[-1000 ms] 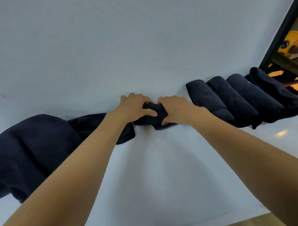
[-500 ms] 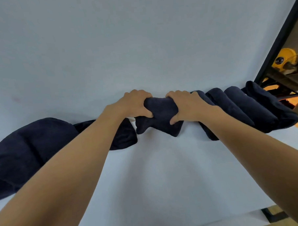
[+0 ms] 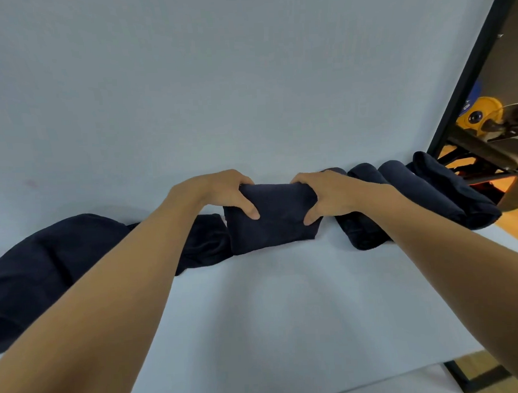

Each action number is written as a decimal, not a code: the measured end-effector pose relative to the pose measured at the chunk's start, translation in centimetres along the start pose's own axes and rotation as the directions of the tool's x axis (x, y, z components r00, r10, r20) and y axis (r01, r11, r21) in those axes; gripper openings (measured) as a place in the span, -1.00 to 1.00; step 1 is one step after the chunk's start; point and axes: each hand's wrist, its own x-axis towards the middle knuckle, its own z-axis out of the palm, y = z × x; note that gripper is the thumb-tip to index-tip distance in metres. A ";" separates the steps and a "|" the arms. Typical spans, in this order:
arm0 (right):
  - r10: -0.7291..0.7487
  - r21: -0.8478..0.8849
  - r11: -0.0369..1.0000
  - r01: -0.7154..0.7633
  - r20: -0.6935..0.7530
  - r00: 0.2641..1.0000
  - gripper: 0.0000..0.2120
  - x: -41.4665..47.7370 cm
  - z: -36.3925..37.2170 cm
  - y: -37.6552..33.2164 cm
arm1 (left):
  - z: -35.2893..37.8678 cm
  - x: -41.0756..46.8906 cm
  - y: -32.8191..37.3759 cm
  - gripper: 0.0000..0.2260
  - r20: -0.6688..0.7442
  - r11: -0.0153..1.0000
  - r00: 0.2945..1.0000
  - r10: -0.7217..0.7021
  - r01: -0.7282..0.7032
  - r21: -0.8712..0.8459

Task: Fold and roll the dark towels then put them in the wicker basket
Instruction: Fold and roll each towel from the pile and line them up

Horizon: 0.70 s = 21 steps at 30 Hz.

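Between left hand (image 3: 222,195) and right hand (image 3: 327,193) hangs the gripped dark towel (image 3: 272,225).

No legible writing anywhere in view.
The folded dark towel (image 3: 270,222), the rolled towels (image 3: 447,188) and the pale surface (image 3: 257,315) are plain, with no label or print showing. Past the black frame (image 3: 469,77) at the right, a blue object (image 3: 476,89) bears small pale marks too blurred to read, just beside a yellow disc (image 3: 485,109).
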 end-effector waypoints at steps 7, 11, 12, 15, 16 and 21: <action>0.175 -0.072 0.984 -0.161 0.295 0.939 -0.55 -0.8 1.1 0.3 | 4.4 0.9 -3.1 -0.66 -0.107 0.952 0.993 -0.056 0.020 -0.305; 0.188 -0.164 0.976 -0.142 0.315 0.930 -0.55 -0.6 1.1 -0.6 | 5.9 1.8 -3.4 -0.65 -0.323 0.980 0.946 -0.031 -0.035 -0.195; 0.167 -0.197 0.974 -0.112 0.290 0.942 -0.55 -0.4 1.2 -1.1 | 6.3 2.0 -3.2 -0.70 -0.420 0.993 0.908 0.013 -0.060 -0.099; 0.025 -0.364 0.931 0.018 0.115 0.993 -0.55 -0.7 2.1 -2.9 | 7.7 1.8 -2.4 -0.88 -0.568 0.959 0.790 0.229 -0.083 0.272; -0.043 -0.458 0.887 0.062 0.054 0.998 -0.58 -1.0 2.7 -3.3 | 8.3 1.7 -2.5 -0.86 -0.577 0.929 0.761 0.297 -0.089 0.360; -0.093 -0.626 0.780 0.023 -0.079 0.993 -0.40 -1.1 5.3 -3.5 | 9.4 0.6 -5.1 -0.70 -0.525 0.786 0.638 0.563 -0.219 0.578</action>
